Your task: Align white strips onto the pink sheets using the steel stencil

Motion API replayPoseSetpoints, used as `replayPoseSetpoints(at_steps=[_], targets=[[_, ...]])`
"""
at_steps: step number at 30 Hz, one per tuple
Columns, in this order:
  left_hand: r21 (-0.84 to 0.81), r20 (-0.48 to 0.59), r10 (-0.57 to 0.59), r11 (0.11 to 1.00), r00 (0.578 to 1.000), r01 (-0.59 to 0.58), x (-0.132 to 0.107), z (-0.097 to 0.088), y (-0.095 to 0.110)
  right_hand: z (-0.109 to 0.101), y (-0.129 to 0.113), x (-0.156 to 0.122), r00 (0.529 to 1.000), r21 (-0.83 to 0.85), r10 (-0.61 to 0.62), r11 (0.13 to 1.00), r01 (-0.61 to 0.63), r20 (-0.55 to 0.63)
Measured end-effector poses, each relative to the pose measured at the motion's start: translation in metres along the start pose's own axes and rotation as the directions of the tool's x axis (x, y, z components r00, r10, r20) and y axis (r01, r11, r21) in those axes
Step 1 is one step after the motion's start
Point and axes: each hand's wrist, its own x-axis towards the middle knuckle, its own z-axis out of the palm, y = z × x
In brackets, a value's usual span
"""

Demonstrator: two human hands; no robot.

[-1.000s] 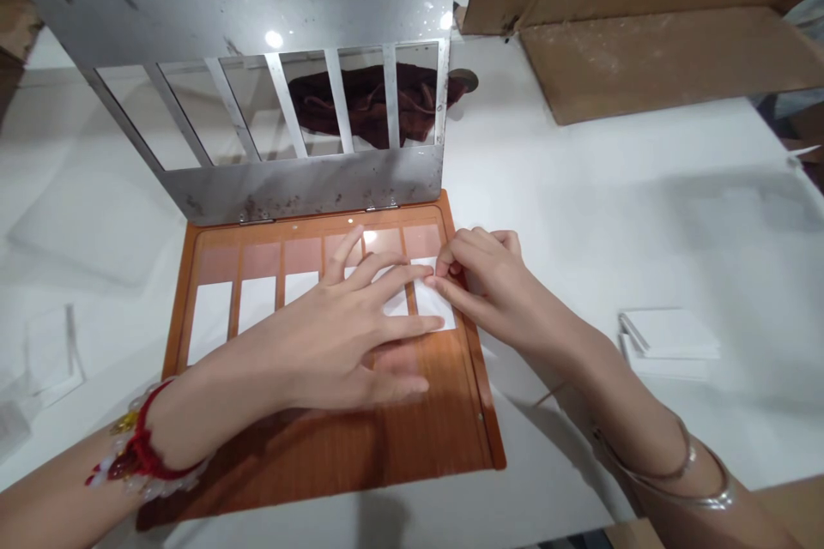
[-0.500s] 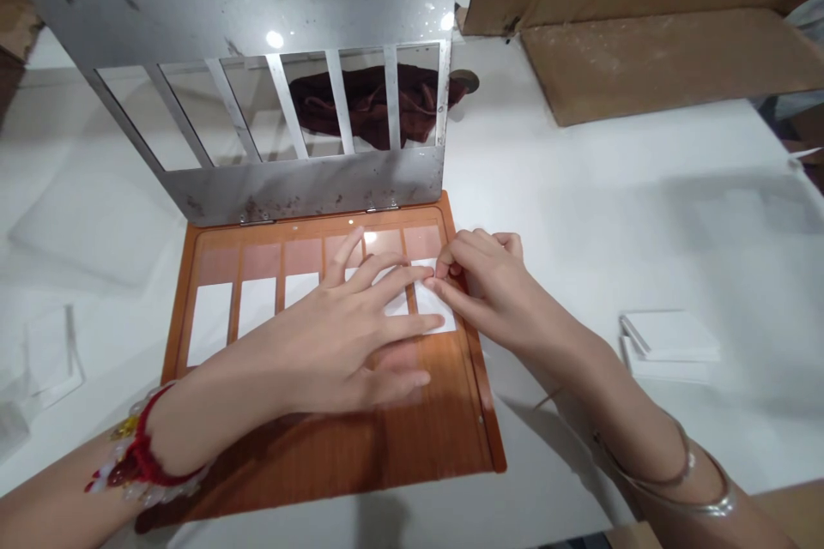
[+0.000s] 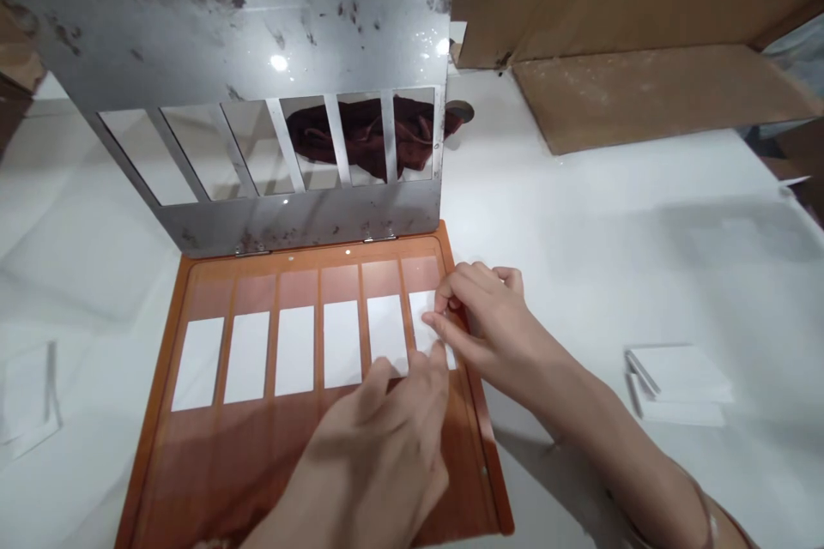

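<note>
An orange-brown board (image 3: 302,480) lies under my hands, with several white cards (image 3: 294,352) flat in a row across it. My right hand (image 3: 495,326) is over the board's right edge; its thumb and index finger pinch together above the rightmost card (image 3: 421,304). What they hold, if anything, is too small to make out. My left hand (image 3: 379,446) reaches up from below, fingers bent and holding nothing, fingertips at the lower ends of the two rightmost cards. Hinged to the board's far edge, a grey metal plate (image 3: 289,219) with slots is tilted up.
Behind the slotted plate lies a dark red cloth (image 3: 370,133) on the white table (image 3: 566,232). A cardboard box (image 3: 644,99) stands at the back right. On the right is a stack of white cards (image 3: 682,373); more pale pieces (image 3: 26,395) lie at the left.
My left hand has drawn back from across the cards toward me, uncovering most of the row. My right hand keeps its pinch at the rightmost card. The whole view has shifted slightly.
</note>
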Motion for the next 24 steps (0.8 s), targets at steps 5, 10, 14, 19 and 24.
replayPoseSetpoints(at_steps=[5, 10, 14, 19, 24], targets=[[0.125, 0.008, -0.011, 0.992, 1.000, 0.009, -0.003, 0.002, 0.017, 0.001, -0.001, -0.003, 1.000, 0.009, 0.008, 1.000, -0.008, -0.017], [0.116, -0.025, -0.055, 0.992, 0.998, 0.058, 0.000, 0.000, 0.022, 0.002, 0.000, -0.004, 1.000, 0.004, -0.008, 1.000, 0.008, -0.015], [0.084, -0.037, -0.131, 0.987, 0.991, 0.134, 0.003, 0.000, 0.027, 0.003, 0.001, -0.005, 0.999, 0.008, -0.001, 1.000, 0.002, -0.053], [0.104, -0.034, -0.154, 0.982, 0.988, 0.156, 0.005, 0.001, 0.034, -0.019, 0.001, -0.006, 0.983, 0.023, -0.003, 1.000, 0.007, -0.182], [0.183, -0.005, -0.188, 0.965, 0.982, 0.185, 0.003, 0.001, 0.037, -0.043, 0.009, -0.011, 0.980, -0.054, -0.057, 0.997, 0.047, -0.189]])
